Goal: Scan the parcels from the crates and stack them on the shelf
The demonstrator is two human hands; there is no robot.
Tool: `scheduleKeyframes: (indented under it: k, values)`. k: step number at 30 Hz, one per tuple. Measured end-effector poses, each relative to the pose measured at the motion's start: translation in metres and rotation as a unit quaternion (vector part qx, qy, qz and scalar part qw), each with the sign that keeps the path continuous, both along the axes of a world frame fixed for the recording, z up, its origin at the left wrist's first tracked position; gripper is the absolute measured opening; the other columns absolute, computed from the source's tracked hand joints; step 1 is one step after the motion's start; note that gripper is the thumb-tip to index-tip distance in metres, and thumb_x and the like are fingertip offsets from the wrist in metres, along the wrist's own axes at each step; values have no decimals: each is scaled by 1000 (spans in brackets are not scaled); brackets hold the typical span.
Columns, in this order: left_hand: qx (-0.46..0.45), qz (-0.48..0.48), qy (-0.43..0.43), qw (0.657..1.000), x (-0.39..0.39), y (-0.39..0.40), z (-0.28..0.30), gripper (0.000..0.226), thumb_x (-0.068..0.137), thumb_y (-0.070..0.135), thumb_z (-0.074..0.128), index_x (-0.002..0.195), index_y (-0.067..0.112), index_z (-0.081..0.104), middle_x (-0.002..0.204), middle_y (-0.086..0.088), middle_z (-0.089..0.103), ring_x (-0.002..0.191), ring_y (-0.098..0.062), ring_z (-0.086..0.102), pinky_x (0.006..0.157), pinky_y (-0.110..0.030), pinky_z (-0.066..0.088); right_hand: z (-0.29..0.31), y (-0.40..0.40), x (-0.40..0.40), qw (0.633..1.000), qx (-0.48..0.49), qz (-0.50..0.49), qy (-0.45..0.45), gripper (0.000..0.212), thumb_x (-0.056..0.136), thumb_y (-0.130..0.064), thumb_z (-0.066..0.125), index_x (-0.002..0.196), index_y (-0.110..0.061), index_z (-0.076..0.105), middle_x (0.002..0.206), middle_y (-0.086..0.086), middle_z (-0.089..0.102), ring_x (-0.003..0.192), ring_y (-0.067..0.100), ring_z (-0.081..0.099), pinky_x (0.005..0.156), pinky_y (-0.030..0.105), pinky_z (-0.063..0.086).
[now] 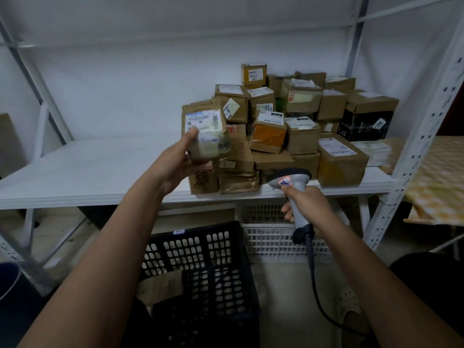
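Observation:
My left hand (pixel 179 164) grips a small brown parcel (pixel 204 129) with a white barcode label, held up in front of the left edge of the parcel stack. My right hand (pixel 305 205) grips the handle of a grey barcode scanner (pixel 291 180), whose head points up and left near the shelf's front edge. Several taped cardboard parcels (pixel 288 131) are piled on the right half of the white shelf (pixel 100 172). Below, a black plastic crate (pixel 200 272) holds a brown parcel (pixel 160 287).
A white plastic crate (pixel 271 239) sits under the shelf behind the black one. White perforated uprights (pixel 411 156) frame the shelf on the right. The scanner's cable (pixel 316 292) hangs down to the floor. A yellow patterned cloth (pixel 437 177) lies at the right.

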State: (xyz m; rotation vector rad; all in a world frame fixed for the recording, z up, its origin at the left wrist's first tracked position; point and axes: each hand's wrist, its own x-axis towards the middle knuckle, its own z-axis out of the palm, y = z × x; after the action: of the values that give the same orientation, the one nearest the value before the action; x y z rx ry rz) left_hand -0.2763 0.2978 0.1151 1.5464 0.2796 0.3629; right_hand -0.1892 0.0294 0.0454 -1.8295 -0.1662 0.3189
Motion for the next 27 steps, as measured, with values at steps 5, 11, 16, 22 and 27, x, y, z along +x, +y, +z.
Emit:
scheduleKeyframes:
  k: [5,11,16,22,27]
  values:
    - [329,94,108,934,71,-3,6,81,93,74,35,133,7,57,125,-12,65,111,-31,63,102,-46,48,-3,-2,5,1000,9,-7,8,31,96,-31,59,87,-3,64,61,12,67,46,20,59,46,25,46]
    - [457,128,140,869,116,12,-21,74,94,71,30,125,10,59,119,-13,68,112,-33,61,106,-54,41,-11,-9,17,1000,17,-20,16,28,96,-30,60,88,-3,64,59,12,66,45,20,58,46,26,47]
    - [432,124,115,886,126,4,-25,60,100,58,39,131,8,55,126,-12,64,113,-30,60,90,-39,47,-15,-7,23,1000,20,-13,17,30,96,-28,60,86,-1,64,57,11,65,46,21,57,47,27,47]
    - [404,187,24,895,81,12,-39,54,102,49,46,142,13,50,143,-10,54,130,-27,51,107,-43,42,-27,16,17,999,2,45,25,36,96,-32,61,90,3,66,61,12,66,47,21,59,50,27,48]
    - [357,253,12,899,8,46,-95,39,103,36,49,137,17,56,139,-1,57,126,-15,54,100,-25,40,-61,58,-2,988,-47,130,66,34,95,-33,62,93,0,67,55,9,65,44,20,59,49,27,48]
